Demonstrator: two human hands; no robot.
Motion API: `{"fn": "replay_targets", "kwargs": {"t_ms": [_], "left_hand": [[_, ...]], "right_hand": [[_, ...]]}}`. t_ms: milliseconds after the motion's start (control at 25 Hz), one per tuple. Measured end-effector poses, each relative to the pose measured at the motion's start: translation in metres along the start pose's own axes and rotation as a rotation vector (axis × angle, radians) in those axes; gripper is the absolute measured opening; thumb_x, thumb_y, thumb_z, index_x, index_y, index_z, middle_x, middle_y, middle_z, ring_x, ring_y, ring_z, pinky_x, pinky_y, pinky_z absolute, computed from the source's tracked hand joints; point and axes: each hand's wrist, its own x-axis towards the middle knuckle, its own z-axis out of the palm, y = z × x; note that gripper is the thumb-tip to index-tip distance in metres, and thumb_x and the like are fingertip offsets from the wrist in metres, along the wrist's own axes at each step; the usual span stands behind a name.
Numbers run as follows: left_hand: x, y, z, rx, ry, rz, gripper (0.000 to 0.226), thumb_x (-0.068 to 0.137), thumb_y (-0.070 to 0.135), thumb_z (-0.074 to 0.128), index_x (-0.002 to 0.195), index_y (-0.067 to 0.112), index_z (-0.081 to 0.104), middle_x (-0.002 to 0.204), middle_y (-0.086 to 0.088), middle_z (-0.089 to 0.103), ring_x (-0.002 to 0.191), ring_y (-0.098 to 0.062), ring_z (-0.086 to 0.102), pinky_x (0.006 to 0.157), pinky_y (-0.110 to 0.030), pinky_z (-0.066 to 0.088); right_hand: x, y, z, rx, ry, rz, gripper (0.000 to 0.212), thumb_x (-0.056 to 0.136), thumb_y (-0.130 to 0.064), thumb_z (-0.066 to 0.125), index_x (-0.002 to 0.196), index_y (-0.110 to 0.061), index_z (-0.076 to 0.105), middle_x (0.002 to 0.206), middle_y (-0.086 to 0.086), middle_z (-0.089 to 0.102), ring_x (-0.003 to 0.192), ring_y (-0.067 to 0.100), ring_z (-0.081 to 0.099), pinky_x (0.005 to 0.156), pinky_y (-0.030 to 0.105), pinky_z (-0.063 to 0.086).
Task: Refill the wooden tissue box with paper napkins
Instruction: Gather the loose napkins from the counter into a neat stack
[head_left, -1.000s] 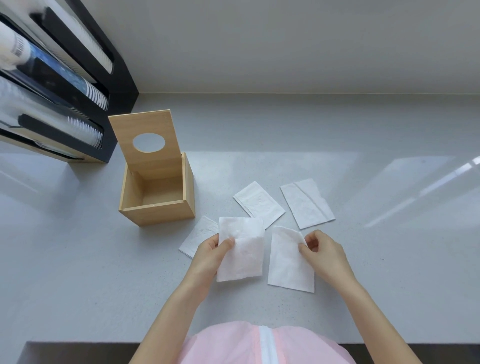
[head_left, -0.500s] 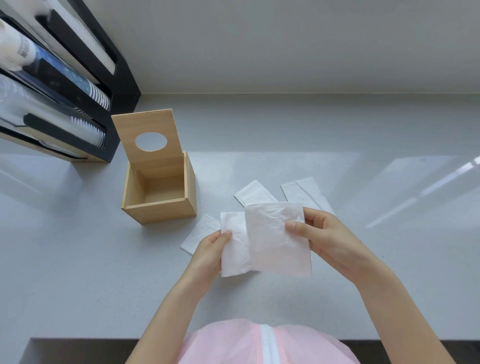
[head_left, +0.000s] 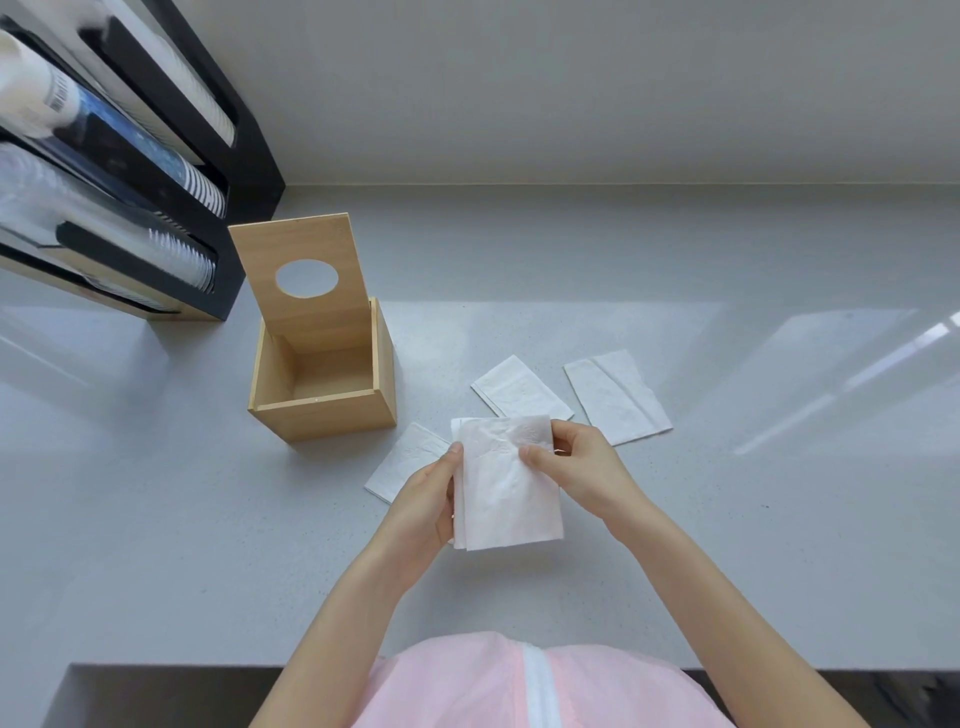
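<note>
Napkins (head_left: 506, 488) | pinched between left grip (head_left: 421, 512), right grip (head_left: 584, 470) | seemingly two stacked

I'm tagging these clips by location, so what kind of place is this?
Probably a café or canteen service counter: a black wall rack holds sleeves of stacked disposable cups, and a wooden tissue box stands open on a pale countertop.

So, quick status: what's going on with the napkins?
Both hands, left hand and right hand, hold stacked napkins. Wooden box open, empty. Three loose napkins remain. Nothing blocking.

Soft even daylight, window glare on counter (head_left: 779, 374), edges bowed
</note>
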Motion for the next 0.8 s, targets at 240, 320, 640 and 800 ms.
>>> {"fn": "replay_targets", "kwargs": {"t_ms": [240, 320, 640, 800], "left_hand": [[-0.013, 0.006, -0.007, 0.019, -0.008, 0.002, 0.035, 0.097, 0.029, 0.039, 0.111, 0.01, 0.065, 0.108, -0.008, 0.071, 0.098, -0.02, 0.067, 0.087, -0.033, 0.051], [-0.02, 0.007, -0.013, 0.049, -0.01, 0.014, 0.029, 0.096, 0.024, 0.042, 0.108, 0.011, 0.066, 0.1, -0.005, 0.073, 0.089, -0.016, 0.069, 0.076, -0.027, 0.054], [-0.047, 0.003, -0.059, -0.014, 0.113, -0.004, 0.027, 0.097, 0.017, 0.04, 0.105, 0.011, 0.065, 0.094, -0.003, 0.072, 0.084, -0.017, 0.068, 0.08, -0.032, 0.052], [-0.056, 0.002, -0.083, -0.04, 0.171, -0.008, 0.025, 0.097, 0.017, 0.041, 0.099, 0.014, 0.066, 0.09, 0.0, 0.073, 0.083, -0.016, 0.068, 0.083, -0.033, 0.052]], "right_hand": [[-0.008, -0.008, 0.014, 0.007, -0.002, 0.001, 0.018, 0.083, -0.015, 0.06, 0.079, -0.032, 0.065, 0.1, 0.007, 0.073, 0.096, 0.025, 0.068, 0.086, 0.038, 0.054], [-0.01, -0.011, 0.021, 0.019, -0.015, -0.004, 0.02, 0.084, -0.014, 0.06, 0.078, -0.033, 0.065, 0.1, 0.006, 0.073, 0.097, 0.024, 0.068, 0.086, 0.037, 0.054], [-0.004, -0.009, 0.056, -0.08, 0.066, -0.004, 0.012, 0.091, -0.019, 0.053, 0.093, -0.019, 0.065, 0.094, -0.001, 0.067, 0.093, 0.014, 0.061, 0.073, 0.016, 0.045], [0.011, -0.008, 0.071, -0.484, 0.129, -0.035, 0.036, 0.088, -0.024, 0.057, 0.122, -0.015, 0.052, 0.123, 0.006, 0.053, 0.119, 0.02, 0.048, 0.094, 0.029, 0.04]]}}
